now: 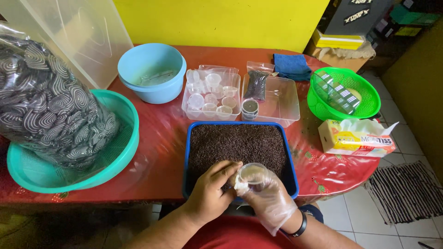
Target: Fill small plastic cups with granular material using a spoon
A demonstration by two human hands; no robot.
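While the right hand point(270, 198), in a thin clear glove, curls its fingers around a small clear cup point(252, 175) at the near edge of the blue tray point(291, 170), the bare left hand point(210, 189) rests beside it with its fingertips touching the cup's left rim, loosely bent and closed on nothing else. Dark brown grains point(235, 143) fill the tray, which sits on a red table point(161, 138). Just beyond it stand two clear boxes: the left box point(211, 94) holds more empty cups, the right box point(277, 99) a clear bag of dark grains point(256, 84) and one filled cup point(250, 107). Far left is a light blue bowl point(152, 71); nearer left, a teal basket point(74, 152) carries a big clear bag of black-and-white striped pieces point(50, 103). At the right, a green basket point(344, 92) holds clear flat pieces, and a tissue pack point(357, 138), yellow, white and red, lies just near it. A blue cloth point(291, 66) lies at the far edge.
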